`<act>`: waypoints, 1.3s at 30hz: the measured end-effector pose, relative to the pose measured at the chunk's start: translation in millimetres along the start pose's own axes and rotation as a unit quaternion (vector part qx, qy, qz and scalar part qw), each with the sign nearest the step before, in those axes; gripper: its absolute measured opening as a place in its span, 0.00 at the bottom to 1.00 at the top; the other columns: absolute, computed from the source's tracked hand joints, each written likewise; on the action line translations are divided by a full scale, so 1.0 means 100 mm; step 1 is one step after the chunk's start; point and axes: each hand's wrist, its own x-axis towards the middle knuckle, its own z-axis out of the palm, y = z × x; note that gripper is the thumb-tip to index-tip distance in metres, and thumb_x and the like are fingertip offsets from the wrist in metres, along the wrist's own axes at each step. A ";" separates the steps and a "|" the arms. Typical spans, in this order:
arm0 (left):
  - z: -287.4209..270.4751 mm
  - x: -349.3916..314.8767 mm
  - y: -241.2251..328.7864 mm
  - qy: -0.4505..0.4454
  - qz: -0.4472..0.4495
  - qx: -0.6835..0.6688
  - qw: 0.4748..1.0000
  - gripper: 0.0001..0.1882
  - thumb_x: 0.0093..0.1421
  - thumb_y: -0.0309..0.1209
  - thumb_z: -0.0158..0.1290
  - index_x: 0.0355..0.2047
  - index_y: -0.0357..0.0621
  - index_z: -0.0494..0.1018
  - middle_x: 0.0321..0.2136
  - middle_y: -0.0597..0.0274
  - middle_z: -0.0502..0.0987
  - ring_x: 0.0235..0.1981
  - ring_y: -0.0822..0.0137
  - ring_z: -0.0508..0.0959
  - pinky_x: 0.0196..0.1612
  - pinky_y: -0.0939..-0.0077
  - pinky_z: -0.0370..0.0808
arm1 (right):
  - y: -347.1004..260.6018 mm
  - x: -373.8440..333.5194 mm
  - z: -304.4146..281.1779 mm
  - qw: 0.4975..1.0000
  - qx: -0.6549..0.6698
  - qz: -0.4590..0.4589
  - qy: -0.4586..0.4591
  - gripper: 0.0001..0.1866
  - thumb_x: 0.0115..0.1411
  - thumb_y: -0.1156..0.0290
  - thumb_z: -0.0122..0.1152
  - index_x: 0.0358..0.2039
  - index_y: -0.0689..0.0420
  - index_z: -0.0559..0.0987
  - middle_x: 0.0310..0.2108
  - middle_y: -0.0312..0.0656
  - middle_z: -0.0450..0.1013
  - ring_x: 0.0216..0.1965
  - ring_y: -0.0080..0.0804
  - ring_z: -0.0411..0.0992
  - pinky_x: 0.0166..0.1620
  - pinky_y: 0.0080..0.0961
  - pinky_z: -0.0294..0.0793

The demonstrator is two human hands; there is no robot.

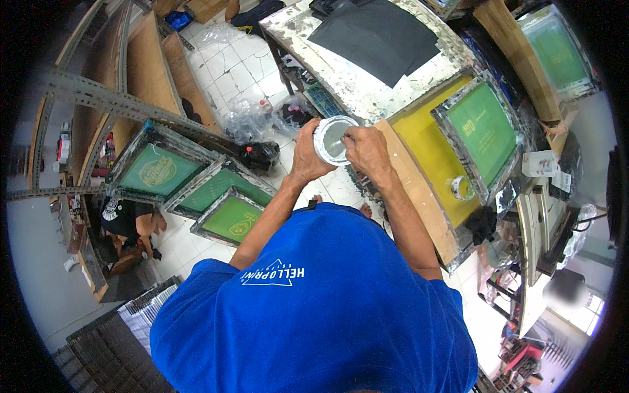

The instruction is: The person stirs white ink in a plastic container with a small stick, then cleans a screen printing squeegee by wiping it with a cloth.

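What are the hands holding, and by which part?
Left hand: round white container, by its outer side. Right hand: at its rim; whether it grips anything is unclear.

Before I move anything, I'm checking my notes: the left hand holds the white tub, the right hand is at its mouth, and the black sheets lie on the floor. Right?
Not quite: the black sheets lie on the stained table, as the head view shows. The left hand holds the white tub, the right hand at its mouth.
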 end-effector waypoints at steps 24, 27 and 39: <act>0.05 0.03 -0.05 -0.021 0.003 -0.005 1.000 0.58 0.30 0.36 0.76 0.60 0.37 0.57 0.54 0.43 0.67 0.57 0.44 0.69 0.60 0.56 0.67 | 0.06 0.06 0.01 0.999 -0.039 0.010 0.028 0.08 0.53 0.70 0.61 0.28 0.62 0.83 0.27 0.57 0.77 0.30 0.55 0.77 0.36 0.45 0.76; 0.08 0.03 -0.05 -0.007 0.002 -0.023 1.000 0.58 0.30 0.36 0.76 0.60 0.37 0.56 0.54 0.44 0.67 0.57 0.44 0.68 0.60 0.55 0.67 | 0.05 0.06 -0.06 0.996 -0.068 0.017 -0.053 0.08 0.53 0.70 0.60 0.27 0.63 0.83 0.27 0.57 0.77 0.31 0.55 0.77 0.36 0.45 0.76; 0.10 0.04 0.04 -0.014 -0.012 -0.043 0.999 0.59 0.30 0.34 0.78 0.61 0.37 0.54 0.52 0.50 0.71 0.54 0.56 0.74 0.58 0.65 0.70 | 0.02 0.03 -0.11 1.000 0.012 -0.004 -0.009 0.09 0.50 0.72 0.59 0.23 0.66 0.81 0.25 0.59 0.77 0.29 0.57 0.77 0.36 0.47 0.76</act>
